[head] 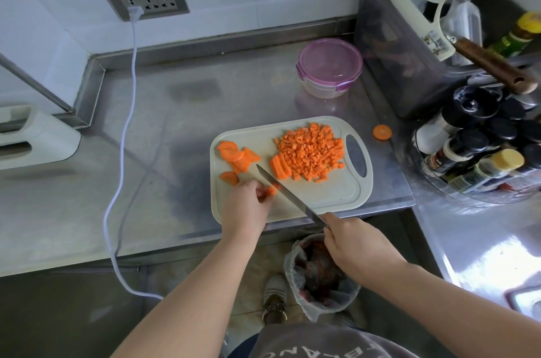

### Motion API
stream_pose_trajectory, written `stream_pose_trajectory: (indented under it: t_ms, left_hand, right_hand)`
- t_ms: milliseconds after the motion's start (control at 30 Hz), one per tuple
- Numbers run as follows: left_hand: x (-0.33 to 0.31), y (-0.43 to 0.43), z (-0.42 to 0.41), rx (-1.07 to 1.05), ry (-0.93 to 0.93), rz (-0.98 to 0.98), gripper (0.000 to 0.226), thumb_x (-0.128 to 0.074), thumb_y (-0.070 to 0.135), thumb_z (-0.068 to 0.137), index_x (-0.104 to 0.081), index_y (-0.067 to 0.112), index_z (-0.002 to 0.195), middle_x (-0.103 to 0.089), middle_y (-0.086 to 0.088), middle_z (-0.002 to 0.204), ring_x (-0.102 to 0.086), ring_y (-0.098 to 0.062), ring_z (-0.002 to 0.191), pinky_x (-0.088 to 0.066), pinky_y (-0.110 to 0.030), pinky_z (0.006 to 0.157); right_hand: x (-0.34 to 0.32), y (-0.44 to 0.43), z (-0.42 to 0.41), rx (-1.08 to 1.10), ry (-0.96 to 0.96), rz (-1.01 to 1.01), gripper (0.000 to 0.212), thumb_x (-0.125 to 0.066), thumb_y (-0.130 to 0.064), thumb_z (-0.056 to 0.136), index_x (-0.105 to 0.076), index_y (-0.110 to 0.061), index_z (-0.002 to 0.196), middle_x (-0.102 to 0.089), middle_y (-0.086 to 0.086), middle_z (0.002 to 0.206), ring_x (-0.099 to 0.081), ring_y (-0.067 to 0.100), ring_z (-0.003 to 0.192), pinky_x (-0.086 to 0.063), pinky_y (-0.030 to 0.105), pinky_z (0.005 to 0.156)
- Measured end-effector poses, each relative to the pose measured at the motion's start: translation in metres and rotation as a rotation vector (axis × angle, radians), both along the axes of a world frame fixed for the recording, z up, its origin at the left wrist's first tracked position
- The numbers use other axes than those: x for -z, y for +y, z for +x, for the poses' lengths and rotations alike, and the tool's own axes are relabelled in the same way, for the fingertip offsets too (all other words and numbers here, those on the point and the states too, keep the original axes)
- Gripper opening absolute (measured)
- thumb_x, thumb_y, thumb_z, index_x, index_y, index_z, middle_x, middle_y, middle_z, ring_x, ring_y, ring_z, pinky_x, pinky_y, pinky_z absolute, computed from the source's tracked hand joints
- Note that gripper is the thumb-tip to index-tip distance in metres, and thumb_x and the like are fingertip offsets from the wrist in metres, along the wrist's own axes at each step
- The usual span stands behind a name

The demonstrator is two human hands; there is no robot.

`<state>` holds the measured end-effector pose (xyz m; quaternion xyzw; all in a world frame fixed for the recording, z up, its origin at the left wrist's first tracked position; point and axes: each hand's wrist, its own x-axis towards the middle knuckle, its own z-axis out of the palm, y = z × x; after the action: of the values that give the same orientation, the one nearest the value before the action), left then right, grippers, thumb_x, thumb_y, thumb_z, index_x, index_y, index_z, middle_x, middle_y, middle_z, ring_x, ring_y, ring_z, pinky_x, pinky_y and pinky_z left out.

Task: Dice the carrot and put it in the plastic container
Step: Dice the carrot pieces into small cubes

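- A white cable [128, 111] hangs from the wall socket and trails across the steel worktop [175, 123], well apart from the cutting.
- Carrot slices [234, 154] wait at the left end of the cutting board [322, 196], likely next in line.
- The left hand [246, 205] curls its fingertips onto a few carrot pieces [270, 190], steadying them beside the blade.
- The knife [292, 196] lies diagonally across the board, its handle clasped in the right hand [357, 243].
- The diced carrot [313, 149] is heaped to the right, clear of the blade.
- The container [329, 67] stands behind the board, lid on, with no carrot visible inside.
- One stray slice [382, 132] lies on the worktop beside crowded seasoning bottles [474, 146].
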<state>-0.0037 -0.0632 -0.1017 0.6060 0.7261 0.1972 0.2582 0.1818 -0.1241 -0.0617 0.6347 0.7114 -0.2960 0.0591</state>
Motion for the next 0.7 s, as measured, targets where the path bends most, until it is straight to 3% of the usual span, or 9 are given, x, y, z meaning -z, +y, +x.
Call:
stream_pose_trajectory:
  t_ms: [167, 400, 567, 700]
  left_hand:
    - [-0.001, 0.005, 0.005, -0.030, 0.084, -0.045, 0.010, -0.066, 0.029, 0.085, -0.066, 0.019, 0.086, -0.068, 0.005, 0.082, -0.062, -0.015, 0.077, -0.043, -0.024, 0.065]
    - [-0.006, 0.009, 0.007, -0.072, -0.023, -0.146, 0.006, -0.065, 0.024, 0.085, -0.062, 0.019, 0.086, -0.066, 0.006, 0.082, -0.062, -0.014, 0.078, -0.042, -0.024, 0.064]
    - [-0.007, 0.007, 0.000, -0.026, -0.075, -0.153, 0.012, -0.070, 0.021, 0.084, -0.058, 0.022, 0.083, -0.058, 0.012, 0.078, -0.058, -0.009, 0.079, -0.046, -0.024, 0.072]
    - [-0.004, 0.005, -0.004, -0.016, -0.062, -0.160, 0.012, -0.067, 0.015, 0.086, -0.066, 0.014, 0.098, -0.068, 0.002, 0.095, -0.063, -0.013, 0.089, -0.049, -0.024, 0.078]
  right_hand:
    - [0.000, 0.002, -0.002, -0.004, 0.003, -0.003, 0.022, -0.032, -0.028, 0.102, -0.047, -0.020, 0.116, -0.065, 0.003, 0.085, -0.062, 0.023, 0.074, -0.055, 0.043, 0.070]
    - [0.004, 0.005, -0.001, 0.006, -0.017, -0.011, 0.023, -0.032, -0.028, 0.102, -0.047, -0.020, 0.117, -0.065, 0.004, 0.087, -0.062, 0.024, 0.075, -0.055, 0.043, 0.070]
    - [0.008, 0.005, 0.000, -0.026, -0.049, -0.009, 0.023, -0.035, -0.025, 0.101, -0.046, -0.018, 0.121, -0.065, 0.002, 0.090, -0.063, 0.021, 0.076, -0.056, 0.038, 0.069]
    - [0.012, 0.004, 0.000, -0.033, -0.052, -0.009, 0.021, -0.037, -0.025, 0.101, -0.045, -0.019, 0.120, -0.064, 0.000, 0.088, -0.063, 0.019, 0.073, -0.057, 0.038, 0.068]
